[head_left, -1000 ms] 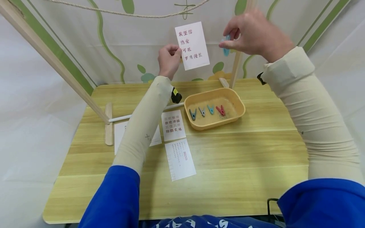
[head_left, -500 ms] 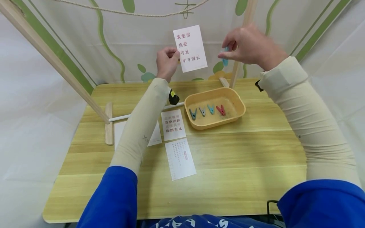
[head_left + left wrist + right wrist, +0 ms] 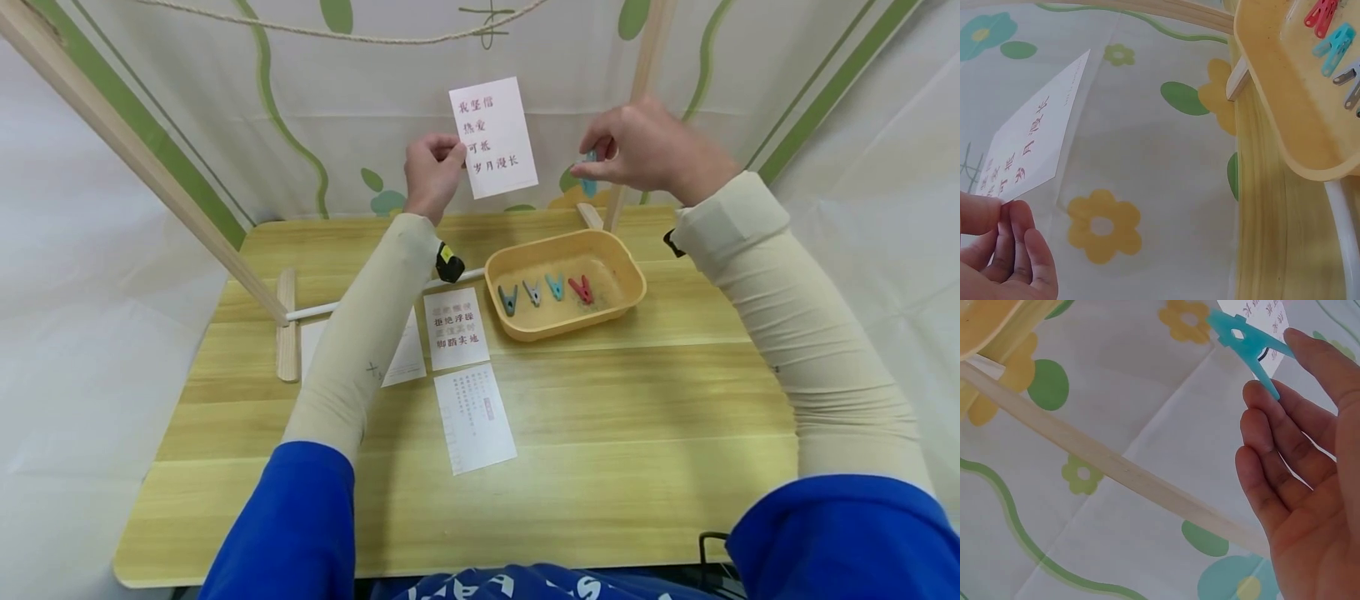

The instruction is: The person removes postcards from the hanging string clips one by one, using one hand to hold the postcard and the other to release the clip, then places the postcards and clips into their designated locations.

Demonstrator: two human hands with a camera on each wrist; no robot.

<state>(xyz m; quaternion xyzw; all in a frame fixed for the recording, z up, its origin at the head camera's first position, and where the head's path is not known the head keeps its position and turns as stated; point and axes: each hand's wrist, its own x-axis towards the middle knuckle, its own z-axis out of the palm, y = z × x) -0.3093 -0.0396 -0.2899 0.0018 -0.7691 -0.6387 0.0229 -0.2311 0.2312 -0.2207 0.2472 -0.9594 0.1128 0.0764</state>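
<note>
A white card [image 3: 495,137] with red Chinese characters is held up in the air by my left hand [image 3: 435,173]. The thumb and fingers pinch its left edge, and in the left wrist view the card [image 3: 1041,134] slants away from the fingertips. To the right of the card, my right hand [image 3: 652,150] holds a light blue clothespin [image 3: 1244,344] by its two handles, between thumb and fingers. Clothespin and card are apart. A thin rope [image 3: 360,38] sags across the top of the head view, above both hands.
A yellow plastic basket [image 3: 525,333] with several clothespins, one of them a red clothespin [image 3: 581,289], stands on the wooden table [image 3: 637,467]. Left of it lie a printed card [image 3: 457,329], a second card [image 3: 476,421] and more paper partly under my arm. Wooden posts [image 3: 150,179] flank the table.
Both hands have come down and a little to the left, the right hand more than the left. The card and the blue clothespin moved with them, each still held.
</note>
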